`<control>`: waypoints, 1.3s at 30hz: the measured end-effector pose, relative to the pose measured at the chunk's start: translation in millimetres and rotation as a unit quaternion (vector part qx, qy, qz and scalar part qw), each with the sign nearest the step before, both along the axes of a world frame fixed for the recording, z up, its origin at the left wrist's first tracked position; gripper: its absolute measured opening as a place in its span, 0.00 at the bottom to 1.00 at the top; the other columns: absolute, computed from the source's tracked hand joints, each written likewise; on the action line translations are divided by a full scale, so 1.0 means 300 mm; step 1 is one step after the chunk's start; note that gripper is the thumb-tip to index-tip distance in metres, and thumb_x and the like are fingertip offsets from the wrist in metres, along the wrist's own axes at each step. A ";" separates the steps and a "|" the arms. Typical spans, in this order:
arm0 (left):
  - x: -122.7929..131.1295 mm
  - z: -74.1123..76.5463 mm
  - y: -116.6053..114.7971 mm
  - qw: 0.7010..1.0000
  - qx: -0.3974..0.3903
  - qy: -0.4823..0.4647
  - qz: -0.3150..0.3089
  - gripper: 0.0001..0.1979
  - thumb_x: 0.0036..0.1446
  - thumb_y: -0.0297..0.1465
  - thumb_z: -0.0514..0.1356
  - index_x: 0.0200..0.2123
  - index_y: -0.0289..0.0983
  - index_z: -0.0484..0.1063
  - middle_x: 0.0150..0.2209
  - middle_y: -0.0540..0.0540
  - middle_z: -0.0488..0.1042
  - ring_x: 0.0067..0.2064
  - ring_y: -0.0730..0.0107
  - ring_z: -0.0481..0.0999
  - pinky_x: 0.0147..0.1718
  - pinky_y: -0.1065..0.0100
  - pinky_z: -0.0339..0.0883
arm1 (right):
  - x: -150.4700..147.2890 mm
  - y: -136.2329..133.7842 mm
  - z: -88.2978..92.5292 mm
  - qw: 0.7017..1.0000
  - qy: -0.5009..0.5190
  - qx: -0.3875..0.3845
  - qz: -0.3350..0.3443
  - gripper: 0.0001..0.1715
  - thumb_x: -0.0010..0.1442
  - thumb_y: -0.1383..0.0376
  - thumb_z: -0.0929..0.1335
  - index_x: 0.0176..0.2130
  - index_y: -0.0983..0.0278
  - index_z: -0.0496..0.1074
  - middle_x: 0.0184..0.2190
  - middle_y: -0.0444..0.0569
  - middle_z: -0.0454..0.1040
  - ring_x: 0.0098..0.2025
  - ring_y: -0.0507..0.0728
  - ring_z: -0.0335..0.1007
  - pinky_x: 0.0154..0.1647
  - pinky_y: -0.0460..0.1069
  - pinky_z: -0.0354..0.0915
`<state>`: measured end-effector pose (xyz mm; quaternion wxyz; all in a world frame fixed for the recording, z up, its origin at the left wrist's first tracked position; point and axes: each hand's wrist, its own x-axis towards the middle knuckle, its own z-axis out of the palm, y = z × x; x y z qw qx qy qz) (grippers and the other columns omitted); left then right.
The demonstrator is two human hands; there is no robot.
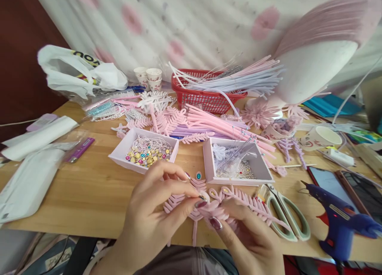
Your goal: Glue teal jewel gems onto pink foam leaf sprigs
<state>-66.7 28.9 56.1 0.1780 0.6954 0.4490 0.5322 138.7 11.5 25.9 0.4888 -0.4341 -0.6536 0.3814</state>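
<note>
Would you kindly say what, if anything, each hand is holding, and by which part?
The right hand holds a pink fuzzy piece by its right side; the left hand pinches something small, too covered to name it or its gripped part.

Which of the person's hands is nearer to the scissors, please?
Right. The right hand is close by the scissors, just to their left; the left hand is farther to the left, beyond the right hand.

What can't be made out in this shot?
All in the head view:
Small piece: mostly covered by the left hand.
Pink fuzzy piece: partly hidden by the right hand.
Red basket: its floor, hidden under fuzzy stems.
Blue glue gun: anything below its handle, cut off by the bottom edge.
</note>
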 end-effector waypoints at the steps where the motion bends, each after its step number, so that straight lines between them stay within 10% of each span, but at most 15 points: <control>1: 0.008 -0.006 -0.003 1.000 -0.003 -0.015 0.003 0.10 0.63 0.19 0.66 0.38 0.41 0.78 0.41 0.52 0.73 0.42 0.75 0.76 0.44 0.76 0.71 | -0.001 0.002 -0.002 0.999 -0.016 0.039 0.002 0.10 0.65 0.71 0.74 0.43 0.56 0.81 0.34 0.44 0.82 0.35 0.55 0.80 0.36 0.45 0.73; 18: 0.079 -0.107 -0.037 0.941 -0.116 -0.317 -0.024 0.04 0.61 0.34 0.72 0.33 0.43 0.81 0.35 0.51 0.70 0.37 0.74 0.73 0.37 0.77 0.70 | -0.023 0.019 0.003 0.963 -0.044 0.266 0.005 0.23 0.56 0.88 0.68 0.47 0.71 0.77 0.35 0.48 0.76 0.35 0.53 0.72 0.34 0.52 0.71; 29: 0.151 -0.049 -0.014 0.826 -0.215 -0.520 0.033 0.14 0.43 0.36 0.82 0.29 0.41 0.81 0.30 0.53 0.70 0.32 0.76 0.70 0.34 0.77 0.68 | -0.042 0.013 0.000 0.986 0.037 0.159 -0.012 0.15 0.60 0.80 0.72 0.43 0.63 0.79 0.31 0.44 0.76 0.32 0.54 0.73 0.34 0.49 0.70; 39: 0.137 -0.071 -0.017 0.871 -0.197 -0.450 -0.027 0.06 0.56 0.36 0.75 0.32 0.42 0.85 0.35 0.49 0.72 0.37 0.72 0.73 0.38 0.75 0.67 | -0.037 0.018 0.005 0.990 0.039 0.136 -0.022 0.13 0.59 0.78 0.74 0.40 0.61 0.79 0.29 0.44 0.78 0.29 0.54 0.75 0.32 0.48 0.72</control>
